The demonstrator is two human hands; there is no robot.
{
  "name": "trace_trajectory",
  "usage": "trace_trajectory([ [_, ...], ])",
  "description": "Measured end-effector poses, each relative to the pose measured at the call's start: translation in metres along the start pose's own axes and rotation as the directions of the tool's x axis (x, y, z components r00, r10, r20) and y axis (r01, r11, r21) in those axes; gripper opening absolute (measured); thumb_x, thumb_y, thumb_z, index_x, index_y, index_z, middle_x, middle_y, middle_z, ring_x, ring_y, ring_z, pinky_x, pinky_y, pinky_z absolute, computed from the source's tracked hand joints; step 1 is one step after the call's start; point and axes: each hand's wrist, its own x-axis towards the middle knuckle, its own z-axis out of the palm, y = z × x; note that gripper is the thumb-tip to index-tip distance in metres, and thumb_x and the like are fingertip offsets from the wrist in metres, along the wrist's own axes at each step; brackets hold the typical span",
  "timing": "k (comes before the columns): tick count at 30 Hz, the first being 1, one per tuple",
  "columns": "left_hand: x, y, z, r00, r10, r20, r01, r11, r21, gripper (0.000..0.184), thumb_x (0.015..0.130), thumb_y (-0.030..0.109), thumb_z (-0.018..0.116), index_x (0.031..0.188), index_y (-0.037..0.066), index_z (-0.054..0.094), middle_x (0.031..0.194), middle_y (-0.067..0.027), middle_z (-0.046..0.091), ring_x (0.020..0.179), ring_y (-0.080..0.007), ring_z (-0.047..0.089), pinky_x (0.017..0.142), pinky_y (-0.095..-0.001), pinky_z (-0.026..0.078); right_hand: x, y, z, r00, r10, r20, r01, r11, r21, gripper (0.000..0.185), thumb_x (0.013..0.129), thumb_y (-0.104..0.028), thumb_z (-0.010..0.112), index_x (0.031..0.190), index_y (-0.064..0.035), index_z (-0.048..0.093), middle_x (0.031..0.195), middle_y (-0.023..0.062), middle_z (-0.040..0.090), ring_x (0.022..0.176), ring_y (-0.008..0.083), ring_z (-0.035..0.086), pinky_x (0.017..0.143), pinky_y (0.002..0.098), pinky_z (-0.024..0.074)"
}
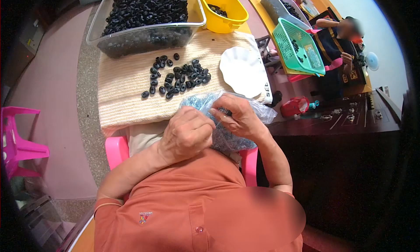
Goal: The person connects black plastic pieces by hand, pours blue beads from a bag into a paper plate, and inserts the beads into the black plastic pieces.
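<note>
My right hand (pixel 239 115) pinches a small black ring-shaped part (pixel 225 111) between thumb and fingers. Close beside it, my left hand (pixel 188 130) is closed, its fingertips turned toward the right hand; anything in them is too small or hidden to make out. Under both hands, on my lap, lies a clear plastic bag (pixel 232 140) full of tiny bluish pieces. Just beyond, a loose pile of black ring-shaped parts (pixel 177 77) rests on a cream towel (pixel 124 107). A white scalloped plate (pixel 242 72) sits to the right of the pile.
A clear bin (pixel 146 40) heaped with black parts stands at the back, beside a yellow basin (pixel 229 22). Farther right, a green basket (pixel 302 48) sits on another table near a seated person (pixel 334 44). A pink stool (pixel 22 142) is at left.
</note>
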Motion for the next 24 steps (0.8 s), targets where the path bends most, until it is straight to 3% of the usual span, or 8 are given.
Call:
trace_trajectory([
  [3,0.000,0.002,-0.002,0.999,0.011,0.049,-0.008,0.998,-0.057,0.018,0.061,-0.005,0.072,0.071,0.006,0.063,0.081,-0.0057,0.069,0.074,-0.0245,0.065,0.073,-0.0375,0.052,0.000,0.005,-0.002,0.992,0.122,-0.002,-0.120,0.978,0.170,0.013,0.099,-0.015,0.070,0.099,-0.0026,0.068,0.081,0.0101,0.065,0.073,0.0230,0.062,0.066,0.0355,0.0497],
  [7,0.000,0.004,-0.004,0.995,-0.007,0.098,0.014,0.998,-0.066,0.017,0.062,-0.005,0.071,0.073,0.005,0.063,0.080,-0.0071,0.068,0.072,-0.0262,0.063,0.070,-0.0378,0.051,-0.001,0.016,-0.009,0.945,0.327,0.018,-0.296,0.830,0.472,0.017,0.103,-0.019,0.068,0.099,-0.0021,0.069,0.074,-0.0019,0.058,0.069,0.0067,0.051,0.061,0.0262,0.0446],
  [8,0.001,0.005,-0.004,0.995,-0.017,0.097,0.023,0.997,-0.068,0.017,0.062,-0.005,0.071,0.074,0.005,0.063,0.080,-0.0073,0.068,0.072,-0.0266,0.063,0.070,-0.0379,0.051,0.000,0.019,-0.009,0.954,0.298,-0.009,-0.263,0.856,0.445,0.019,0.105,-0.020,0.067,0.098,-0.0017,0.068,0.074,-0.0051,0.057,0.069,0.0042,0.050,0.060,0.0238,0.0436],
  [11,0.002,0.005,-0.005,0.995,-0.039,0.092,0.046,0.996,-0.072,0.017,0.064,-0.005,0.071,0.076,0.005,0.063,0.079,-0.0078,0.067,0.073,-0.0275,0.063,0.069,-0.0380,0.050,0.000,0.020,-0.006,0.952,0.306,0.027,-0.279,0.823,0.494,0.019,0.105,-0.020,0.067,0.098,-0.0019,0.069,0.075,-0.0042,0.059,0.069,0.0045,0.051,0.060,0.0236,0.0441],
  [24,0.001,0.003,0.000,0.994,-0.050,0.097,0.055,0.997,-0.046,0.018,0.068,-0.003,0.074,0.079,0.004,0.062,0.083,-0.0083,0.067,0.075,-0.0283,0.063,0.070,-0.0392,0.049,0.010,0.011,-0.004,0.950,0.295,-0.098,-0.188,0.796,0.576,0.018,0.105,-0.019,0.066,0.100,-0.0014,0.068,0.077,-0.0006,0.063,0.068,0.0063,0.059,0.058,0.0249,0.0515],
])
